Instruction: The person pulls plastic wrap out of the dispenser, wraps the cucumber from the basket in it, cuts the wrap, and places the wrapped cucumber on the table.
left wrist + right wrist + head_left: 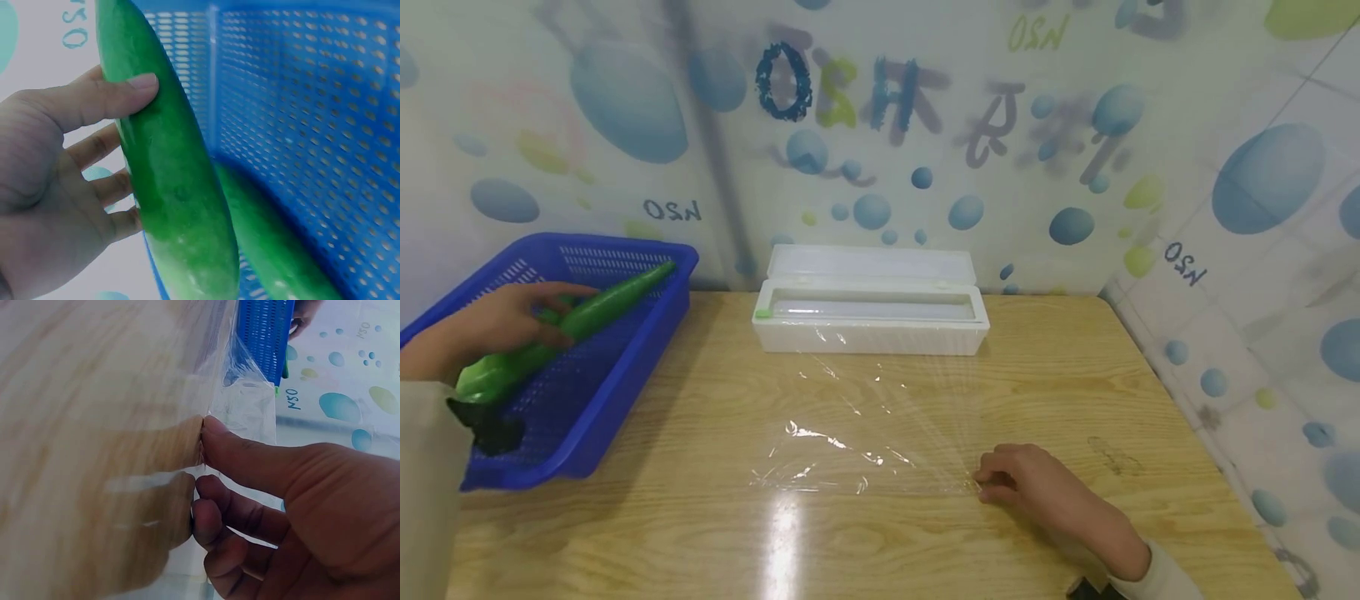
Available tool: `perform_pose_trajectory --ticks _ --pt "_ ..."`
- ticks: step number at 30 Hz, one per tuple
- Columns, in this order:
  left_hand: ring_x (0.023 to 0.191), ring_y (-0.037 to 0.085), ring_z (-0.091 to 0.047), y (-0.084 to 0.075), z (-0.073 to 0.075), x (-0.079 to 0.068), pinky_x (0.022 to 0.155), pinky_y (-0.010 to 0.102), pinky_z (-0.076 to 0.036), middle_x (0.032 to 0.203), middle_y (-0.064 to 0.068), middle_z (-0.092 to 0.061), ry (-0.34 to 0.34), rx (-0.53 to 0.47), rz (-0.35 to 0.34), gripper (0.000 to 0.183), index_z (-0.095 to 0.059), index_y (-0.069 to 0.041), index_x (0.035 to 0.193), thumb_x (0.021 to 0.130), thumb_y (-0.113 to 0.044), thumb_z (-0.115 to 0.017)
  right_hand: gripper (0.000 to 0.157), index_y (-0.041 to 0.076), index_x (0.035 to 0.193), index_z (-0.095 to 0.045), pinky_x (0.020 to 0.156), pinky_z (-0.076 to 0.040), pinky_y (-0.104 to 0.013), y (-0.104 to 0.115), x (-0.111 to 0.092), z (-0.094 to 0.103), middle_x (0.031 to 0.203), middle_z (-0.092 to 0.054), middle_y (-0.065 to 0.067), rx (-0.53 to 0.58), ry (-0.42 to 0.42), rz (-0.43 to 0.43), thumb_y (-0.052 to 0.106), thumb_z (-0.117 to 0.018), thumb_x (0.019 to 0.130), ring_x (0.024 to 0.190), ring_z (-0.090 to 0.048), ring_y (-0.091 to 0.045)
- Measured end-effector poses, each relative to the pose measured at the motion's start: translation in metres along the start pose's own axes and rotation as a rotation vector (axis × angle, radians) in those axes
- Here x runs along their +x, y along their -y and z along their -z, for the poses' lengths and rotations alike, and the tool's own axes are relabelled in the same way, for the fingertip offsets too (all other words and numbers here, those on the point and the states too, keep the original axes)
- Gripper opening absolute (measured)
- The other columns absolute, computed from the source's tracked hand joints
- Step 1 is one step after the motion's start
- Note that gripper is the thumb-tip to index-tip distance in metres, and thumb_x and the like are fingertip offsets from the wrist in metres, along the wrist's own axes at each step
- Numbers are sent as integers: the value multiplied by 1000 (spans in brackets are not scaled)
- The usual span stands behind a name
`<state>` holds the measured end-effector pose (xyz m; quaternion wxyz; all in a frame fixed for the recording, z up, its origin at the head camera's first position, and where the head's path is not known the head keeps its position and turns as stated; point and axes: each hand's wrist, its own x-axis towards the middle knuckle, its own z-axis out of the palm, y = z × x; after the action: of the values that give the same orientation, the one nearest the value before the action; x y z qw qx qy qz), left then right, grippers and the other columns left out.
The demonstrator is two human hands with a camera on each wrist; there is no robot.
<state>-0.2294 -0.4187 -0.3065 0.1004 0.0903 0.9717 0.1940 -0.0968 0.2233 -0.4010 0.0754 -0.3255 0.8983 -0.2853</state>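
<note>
From a distance I am watching the left hand (512,321) gripping a cucumber (601,315) over the blue basket (638,367), frame left, while the right hand (1048,493), pinching one corner, is probably risking creased cling film (865,429) at centre.

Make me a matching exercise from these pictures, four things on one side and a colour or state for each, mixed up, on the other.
Column one:
1. Left hand
2. Right hand
3. Basket
4. Box

Column two:
A. Lid raised
B. Pinching clear film
C. Gripping a green vegetable
D. Blue

Pairs: 1-C, 2-B, 3-D, 4-A
</note>
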Motion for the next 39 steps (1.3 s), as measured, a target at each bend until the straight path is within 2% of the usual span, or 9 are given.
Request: perform_pose_trajectory --ticks 3,8,12,16,21,30,39 --pt "97 50 -52 -9 7 1 63 49 -49 116 37 -49 -33 8 -9 72 -41 3 139 78 -9 -76 9 19 88 -67 60 -47 -20 -1 0 0 81 -57 16 0 -3 4 15 -73 83 69 -51 3" --pt "105 53 -47 -30 16 4 71 58 -47 122 38 -46 -68 20 -28 69 -40 0 141 80 -5 -72 9 19 88 -67 59 -46 -20 -2 0 -1 80 -56 16 -4 -12 17 14 -73 83 68 -50 3" --pt "109 56 -45 -48 18 5 81 66 -40 127 39 -44 -91 11 -62 68 -41 -1 142 81 -3 -72 10 19 88 -67 59 -46 -20 -4 0 -2 79 -55 16 -9 -17 29 14 -74 83 68 -49 3" --pt "111 55 -45 -64 18 7 84 67 -37 127 37 -47 -111 28 -108 68 -43 -6 142 81 -3 -73 9 19 88 -67 59 -46 -20 -4 0 -2 80 -56 16 1 -12 29 15 -73 83 68 -49 3" --pt "111 52 -47 -81 15 9 84 66 -38 128 31 -49 -115 45 -136 69 -44 -14 143 82 -6 -73 9 19 88 -67 59 -46 -20 -2 0 -2 81 -57 15 15 -10 23 14 -73 83 69 -51 3" --pt "109 50 -51 -118 4 12 84 61 -41 126 27 -52 -128 -7 -234 67 -46 -12 142 81 1 -72 10 19 87 -67 59 -46 -20 -2 0 -2 81 -58 15 2 -16 30 14 -74 82 69 -51 3" --pt "104 35 -54 -155 -13 13 82 52 -45 122 17 -57 -95 -41 -313 63 -52 -16 138 81 2 -71 9 19 88 -67 59 -46 -20 -3 0 -1 80 -56 16 12 6 16 15 -73 84 68 -49 3"
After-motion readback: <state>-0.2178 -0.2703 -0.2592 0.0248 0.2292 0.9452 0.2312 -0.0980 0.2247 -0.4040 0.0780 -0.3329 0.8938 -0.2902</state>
